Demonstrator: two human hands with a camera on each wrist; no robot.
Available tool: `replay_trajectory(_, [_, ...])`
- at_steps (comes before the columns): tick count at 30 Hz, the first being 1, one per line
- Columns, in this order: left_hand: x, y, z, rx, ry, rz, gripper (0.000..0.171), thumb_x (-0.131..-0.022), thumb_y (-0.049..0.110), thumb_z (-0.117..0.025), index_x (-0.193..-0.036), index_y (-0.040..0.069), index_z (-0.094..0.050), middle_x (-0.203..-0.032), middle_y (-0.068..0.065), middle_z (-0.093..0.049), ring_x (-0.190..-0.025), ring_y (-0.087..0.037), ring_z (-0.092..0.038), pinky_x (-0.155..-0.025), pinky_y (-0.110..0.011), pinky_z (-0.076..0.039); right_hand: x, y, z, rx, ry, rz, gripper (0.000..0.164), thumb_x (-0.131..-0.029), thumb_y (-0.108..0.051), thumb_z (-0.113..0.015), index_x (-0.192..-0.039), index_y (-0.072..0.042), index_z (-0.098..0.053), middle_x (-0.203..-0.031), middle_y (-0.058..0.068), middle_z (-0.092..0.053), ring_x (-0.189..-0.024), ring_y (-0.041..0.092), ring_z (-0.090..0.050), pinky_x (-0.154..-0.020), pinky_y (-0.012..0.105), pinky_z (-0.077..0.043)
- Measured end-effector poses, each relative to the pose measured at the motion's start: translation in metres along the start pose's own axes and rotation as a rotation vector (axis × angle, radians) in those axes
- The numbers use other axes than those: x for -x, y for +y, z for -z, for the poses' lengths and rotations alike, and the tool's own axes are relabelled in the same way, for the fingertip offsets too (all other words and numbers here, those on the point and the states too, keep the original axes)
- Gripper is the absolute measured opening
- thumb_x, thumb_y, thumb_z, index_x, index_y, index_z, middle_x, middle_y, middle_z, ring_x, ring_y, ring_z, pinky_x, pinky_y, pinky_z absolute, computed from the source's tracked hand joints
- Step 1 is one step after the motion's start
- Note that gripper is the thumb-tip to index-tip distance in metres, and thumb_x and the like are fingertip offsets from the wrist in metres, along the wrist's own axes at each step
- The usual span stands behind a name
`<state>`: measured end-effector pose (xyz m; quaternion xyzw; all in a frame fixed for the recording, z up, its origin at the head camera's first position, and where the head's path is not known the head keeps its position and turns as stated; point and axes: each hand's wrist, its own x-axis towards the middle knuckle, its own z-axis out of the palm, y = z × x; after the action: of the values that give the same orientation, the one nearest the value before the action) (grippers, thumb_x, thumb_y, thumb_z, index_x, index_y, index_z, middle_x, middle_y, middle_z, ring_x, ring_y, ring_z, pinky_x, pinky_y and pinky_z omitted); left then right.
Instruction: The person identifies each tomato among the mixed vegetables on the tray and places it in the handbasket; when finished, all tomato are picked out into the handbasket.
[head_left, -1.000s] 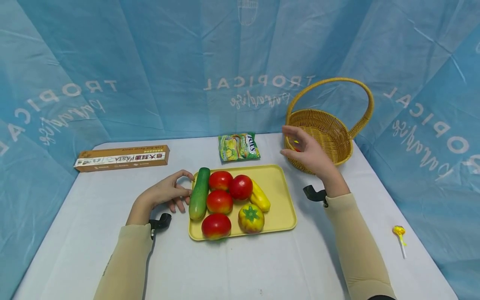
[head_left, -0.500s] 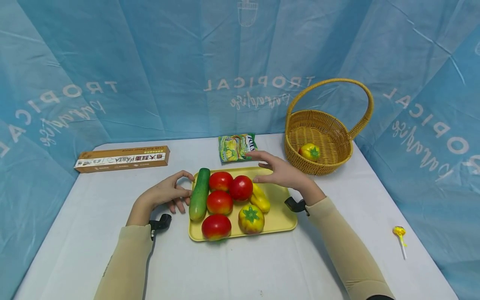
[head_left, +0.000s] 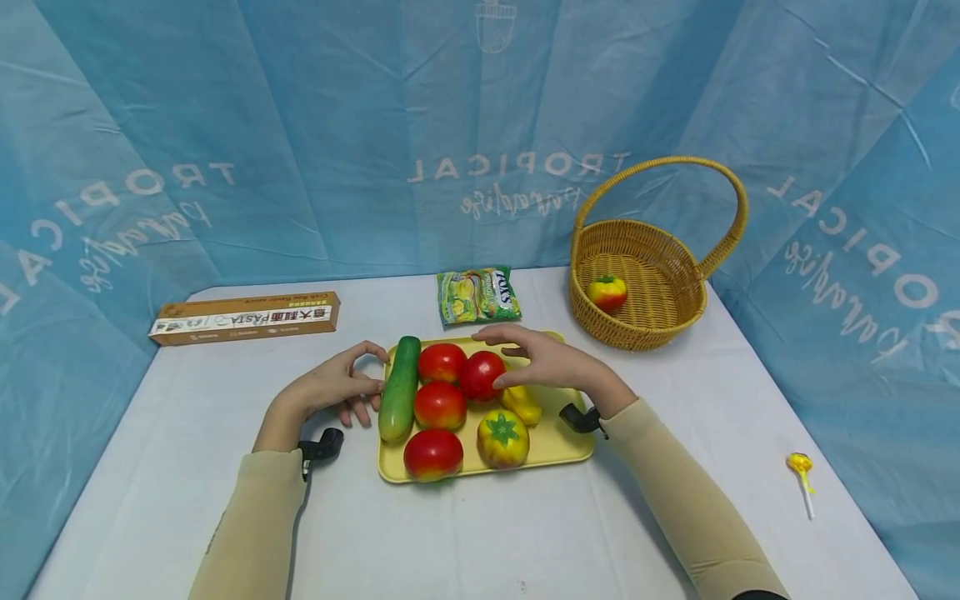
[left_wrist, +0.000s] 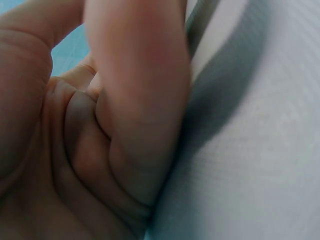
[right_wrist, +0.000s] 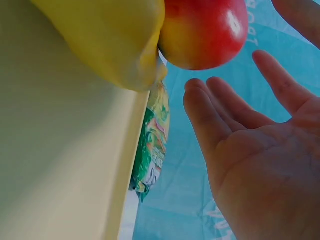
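Note:
My right hand point(head_left: 551, 360) hovers over the yellow tray point(head_left: 558, 446), thumb and fingers spread beside the rightmost red tomato point(head_left: 478, 374). In the right wrist view, a gap shows between those fingertips and the tomato point(right_wrist: 205, 32). Under the hand lies a smooth, elongated yellow piece point(head_left: 521, 406), partly hidden. My left hand point(head_left: 330, 385) rests at the tray's left edge, fingers loosely bent, thumb tip right at the green cucumber point(head_left: 401, 392). More red tomatoes point(head_left: 439, 405) and a yellow-red one point(head_left: 502, 437) with a green top share the tray.
A wicker basket point(head_left: 660, 287) with a tall handle stands at the back right, holding one red-yellow tomato point(head_left: 607, 293). Behind the tray lies a green snack packet point(head_left: 477, 296). A pasta box point(head_left: 245, 318) is at the back left, a lollipop point(head_left: 801, 479) at the right.
My right hand has moved from the basket leftward and down to the tomato on the tray. The tomato in the basket has come into view and rolled. My left hand stays put.

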<state>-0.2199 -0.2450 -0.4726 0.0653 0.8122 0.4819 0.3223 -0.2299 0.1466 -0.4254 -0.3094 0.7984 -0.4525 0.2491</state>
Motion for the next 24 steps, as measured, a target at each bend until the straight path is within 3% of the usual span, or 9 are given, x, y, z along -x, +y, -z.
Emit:
replay_trajectory(11, [-0.0005,-0.0012,-0.0005,-0.004,0.006,-0.002,0.049,-0.103,0.022,-0.065,-0.144,0.016,-0.039,-0.086,-0.011,-0.078,-0.062,-0.024,-0.076,-0.054,-0.033,-0.061,-0.0043,0.0033,-0.0053,0.024,-0.018,0.011,0.065,-0.095,-0.016,-0.079,-0.154,-0.015,-0.052,-0.160,0.007,-0.052,-0.151,0.026,-0.046,-0.127,0.053,-0.039])
replay_trajectory(16, [-0.0002,-0.0020,-0.0008,-0.011,0.007,-0.002,0.050,-0.103,0.023,-0.066,-0.144,0.016,-0.039,-0.086,-0.011,-0.078,-0.062,-0.024,-0.076,-0.054,-0.033,-0.062,-0.0059,0.0056,-0.0070,0.066,-0.024,0.007,0.063,-0.095,-0.018,-0.079,-0.153,-0.017,-0.054,-0.161,0.003,-0.050,-0.154,0.026,-0.043,-0.125,0.051,-0.043])
replay_trajectory(24, [-0.0005,-0.0018,-0.0004,-0.013,0.011,-0.005,0.050,-0.102,0.023,-0.066,-0.144,0.016,-0.039,-0.086,-0.010,-0.078,-0.062,-0.025,-0.076,-0.054,-0.033,-0.062,-0.0060,0.0055,-0.0075,0.099,-0.036,0.025,0.060,-0.095,-0.016,-0.078,-0.152,-0.018,-0.056,-0.162,0.005,-0.048,-0.153,0.028,-0.044,-0.124,0.053,-0.043])
